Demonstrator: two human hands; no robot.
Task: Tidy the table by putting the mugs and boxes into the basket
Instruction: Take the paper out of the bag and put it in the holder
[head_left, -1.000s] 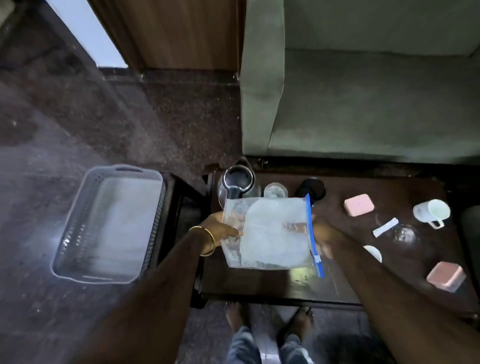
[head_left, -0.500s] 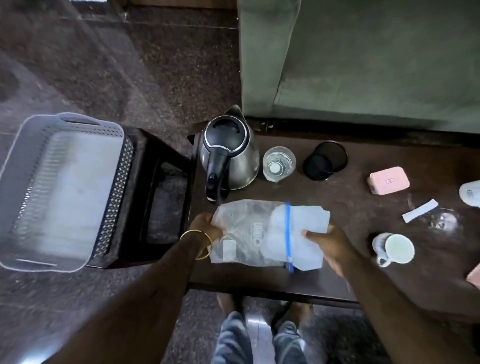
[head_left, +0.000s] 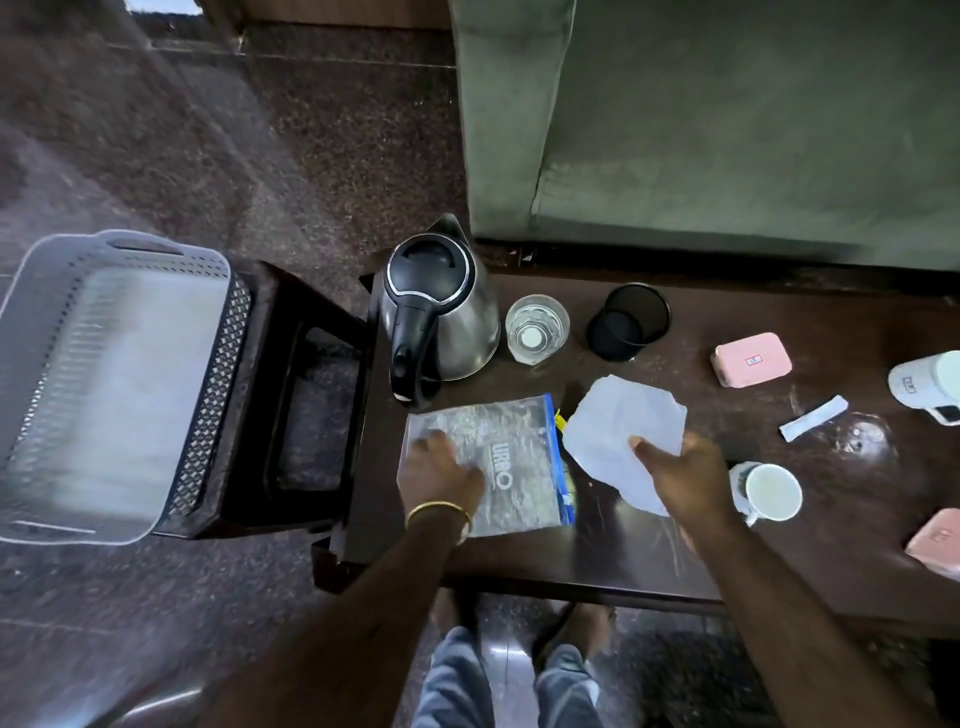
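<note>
Flat on table, zip bag reading "URBO", left hand pressing, right hand grip pinching paper.

A dark speckled stone floor runs underfoot, glossy enough to catch streaks of light. A grey-green sofa fills the far side — its front edge just behind a low dark wooden table. Beside the table stands a dark stool; wood panelling lines the far wall.
</note>
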